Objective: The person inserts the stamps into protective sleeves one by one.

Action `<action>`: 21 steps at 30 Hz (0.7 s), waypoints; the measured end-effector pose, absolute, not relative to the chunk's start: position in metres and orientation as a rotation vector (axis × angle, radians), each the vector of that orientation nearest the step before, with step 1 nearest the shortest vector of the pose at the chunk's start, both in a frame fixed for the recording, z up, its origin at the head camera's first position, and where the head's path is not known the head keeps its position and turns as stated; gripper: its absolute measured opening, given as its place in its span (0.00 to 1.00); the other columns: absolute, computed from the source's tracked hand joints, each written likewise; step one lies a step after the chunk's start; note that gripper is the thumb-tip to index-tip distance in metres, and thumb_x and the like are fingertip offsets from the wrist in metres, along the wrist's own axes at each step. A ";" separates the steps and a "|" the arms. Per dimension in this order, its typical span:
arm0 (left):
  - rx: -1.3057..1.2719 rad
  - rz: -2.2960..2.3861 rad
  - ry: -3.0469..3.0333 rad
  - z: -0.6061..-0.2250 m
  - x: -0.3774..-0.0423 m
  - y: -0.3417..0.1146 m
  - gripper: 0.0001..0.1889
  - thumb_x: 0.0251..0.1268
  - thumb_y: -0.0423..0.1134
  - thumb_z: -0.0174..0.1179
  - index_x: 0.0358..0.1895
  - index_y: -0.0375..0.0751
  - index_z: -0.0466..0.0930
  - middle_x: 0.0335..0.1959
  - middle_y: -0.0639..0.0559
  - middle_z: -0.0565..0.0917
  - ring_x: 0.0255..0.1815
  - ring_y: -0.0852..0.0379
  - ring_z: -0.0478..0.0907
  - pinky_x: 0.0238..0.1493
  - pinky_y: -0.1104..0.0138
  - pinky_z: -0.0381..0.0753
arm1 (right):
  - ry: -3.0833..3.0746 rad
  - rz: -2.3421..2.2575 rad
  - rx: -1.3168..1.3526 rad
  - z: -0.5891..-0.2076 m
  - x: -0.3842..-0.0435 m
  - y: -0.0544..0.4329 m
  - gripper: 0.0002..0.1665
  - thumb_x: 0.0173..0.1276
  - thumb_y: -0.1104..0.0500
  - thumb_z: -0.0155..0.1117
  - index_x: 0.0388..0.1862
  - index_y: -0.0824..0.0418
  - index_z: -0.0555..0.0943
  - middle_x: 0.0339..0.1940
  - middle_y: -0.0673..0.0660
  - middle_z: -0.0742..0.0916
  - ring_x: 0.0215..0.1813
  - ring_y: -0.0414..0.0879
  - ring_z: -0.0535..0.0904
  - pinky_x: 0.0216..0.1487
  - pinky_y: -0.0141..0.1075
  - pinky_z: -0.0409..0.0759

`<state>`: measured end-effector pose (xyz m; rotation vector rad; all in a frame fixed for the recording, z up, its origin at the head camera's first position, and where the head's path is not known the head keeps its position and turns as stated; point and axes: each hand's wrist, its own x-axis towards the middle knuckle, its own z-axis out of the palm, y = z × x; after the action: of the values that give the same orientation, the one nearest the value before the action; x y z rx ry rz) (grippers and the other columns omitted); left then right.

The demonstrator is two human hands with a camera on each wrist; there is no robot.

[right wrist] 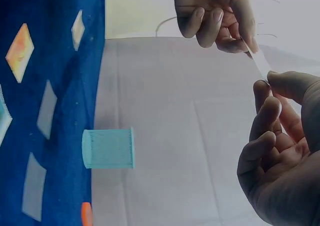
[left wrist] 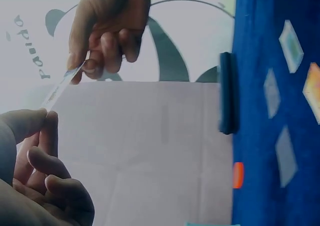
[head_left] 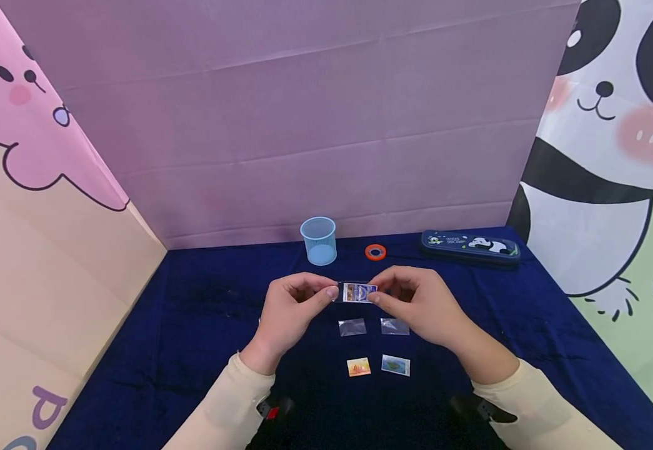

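Over the dark blue cloth, both hands hold up a small printed stamp (head_left: 358,292) with a clear plastic sleeve (head_left: 338,292) at its left end. My left hand (head_left: 292,309) pinches the sleeve end between thumb and forefinger. At the other end, my right hand (head_left: 418,303) grips the stamp's right edge the same way. How far the stamp sits inside the sleeve I cannot tell. Below the hands lie two clear sleeves, a left one (head_left: 352,327) and a right one (head_left: 393,326). Nearer me are an orange stamp (head_left: 358,367) and a blue-green stamp (head_left: 396,365).
A light blue cup (head_left: 319,241) stands at the back, with an orange tape roll (head_left: 375,252) to its right. The dark blue panda pencil case (head_left: 470,248) lies at the back right. Printed fabric walls enclose the table (head_left: 191,350) on three sides.
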<state>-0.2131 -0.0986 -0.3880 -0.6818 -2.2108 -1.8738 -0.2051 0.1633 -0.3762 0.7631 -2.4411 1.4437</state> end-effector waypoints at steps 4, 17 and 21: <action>-0.696 -1.880 -2.152 -0.377 -0.216 -0.098 0.05 0.70 0.37 0.71 0.45 0.42 0.91 0.36 0.51 0.88 0.31 0.54 0.74 0.34 0.67 0.74 | -2.388 1.475 0.761 -0.367 -0.206 0.164 0.06 0.73 0.60 0.71 0.47 0.52 0.88 0.32 0.49 0.86 0.26 0.46 0.77 0.26 0.35 0.76; -0.702 -1.880 -2.074 -0.357 -0.214 -0.094 0.07 0.71 0.35 0.70 0.46 0.36 0.91 0.33 0.48 0.87 0.29 0.56 0.73 0.32 0.67 0.72 | -2.313 1.556 0.718 -0.349 -0.201 0.162 0.03 0.76 0.62 0.67 0.44 0.58 0.88 0.32 0.55 0.85 0.27 0.47 0.78 0.28 0.36 0.78; -0.712 -1.872 -2.075 -0.359 -0.213 -0.093 0.08 0.71 0.35 0.69 0.46 0.34 0.90 0.32 0.48 0.86 0.27 0.56 0.71 0.30 0.67 0.70 | -2.311 1.559 0.717 -0.350 -0.201 0.162 0.03 0.76 0.62 0.67 0.44 0.58 0.88 0.31 0.55 0.85 0.27 0.47 0.78 0.28 0.35 0.78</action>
<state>-0.2130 -0.0933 -0.3594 -0.7117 -2.0749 -1.8723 -0.2008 0.1616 -0.3502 0.7173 -2.3114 1.5591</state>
